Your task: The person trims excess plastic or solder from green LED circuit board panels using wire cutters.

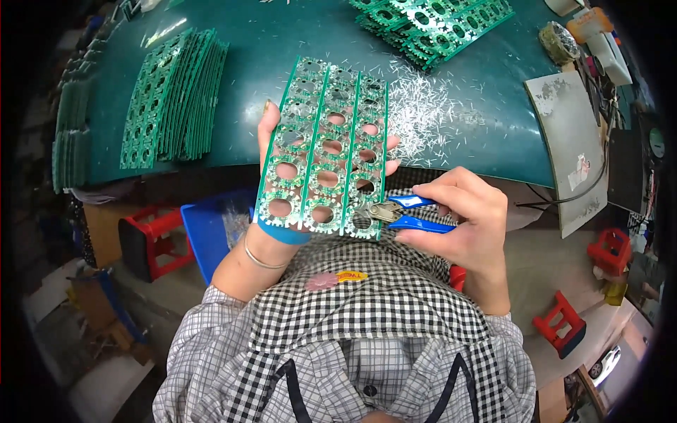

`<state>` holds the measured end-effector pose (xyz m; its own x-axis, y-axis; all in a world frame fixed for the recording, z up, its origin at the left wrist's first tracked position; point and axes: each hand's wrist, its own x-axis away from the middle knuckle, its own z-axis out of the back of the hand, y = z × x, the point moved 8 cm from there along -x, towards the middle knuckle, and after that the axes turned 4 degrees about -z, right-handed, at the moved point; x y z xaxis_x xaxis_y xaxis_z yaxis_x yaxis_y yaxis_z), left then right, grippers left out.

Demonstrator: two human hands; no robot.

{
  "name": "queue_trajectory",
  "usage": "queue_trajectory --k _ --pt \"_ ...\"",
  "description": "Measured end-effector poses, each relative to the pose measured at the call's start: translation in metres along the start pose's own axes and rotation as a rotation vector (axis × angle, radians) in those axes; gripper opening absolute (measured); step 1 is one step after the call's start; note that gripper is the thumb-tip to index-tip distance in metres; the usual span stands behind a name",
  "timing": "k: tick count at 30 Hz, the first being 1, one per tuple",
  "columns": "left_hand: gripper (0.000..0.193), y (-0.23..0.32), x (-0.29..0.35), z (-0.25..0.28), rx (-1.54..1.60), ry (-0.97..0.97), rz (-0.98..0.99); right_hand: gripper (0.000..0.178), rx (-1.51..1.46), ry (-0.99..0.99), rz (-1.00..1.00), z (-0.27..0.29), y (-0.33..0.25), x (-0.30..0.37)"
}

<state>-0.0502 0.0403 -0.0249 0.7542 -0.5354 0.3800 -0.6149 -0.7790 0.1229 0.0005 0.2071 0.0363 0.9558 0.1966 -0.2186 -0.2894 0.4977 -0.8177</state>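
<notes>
To the left of my left grip [328,178], a leaning row of green circuit boards [173,99] stands on the bench [497,102], packed face to face, probably to save room and keep them within reach. My left grip is closed around the board panel [315,141] from beneath, thumb along its left edge and fingertips past its right; spreading the palm behind it likely steadies all three columns while leaving the upper face clear. Just right of that, the blue-handled cutters [384,211] meet the panel's lower right corner; I cannot tell whether the tips touch a lead. Beyond the panel, pale clippings [423,116] lie scattered, and farther off sits a fanned pile of boards [441,28]. My right grip [469,215] is closed on the cutters' handles, which stand apart, low on the panel's near side, presumably for an easy squeeze.
</notes>
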Motion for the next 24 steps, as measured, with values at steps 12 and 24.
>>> queue_trajectory --k 12,24 --pt "0.094 0.007 -0.003 0.001 -0.060 -0.006 -0.051 0.057 -0.079 -0.029 0.004 0.007 0.000 0.002" --pt "0.088 -0.004 0.000 -0.010 -0.005 -0.183 0.071 0.055 -0.229 0.081 -0.088 0.018 0.029 0.005"
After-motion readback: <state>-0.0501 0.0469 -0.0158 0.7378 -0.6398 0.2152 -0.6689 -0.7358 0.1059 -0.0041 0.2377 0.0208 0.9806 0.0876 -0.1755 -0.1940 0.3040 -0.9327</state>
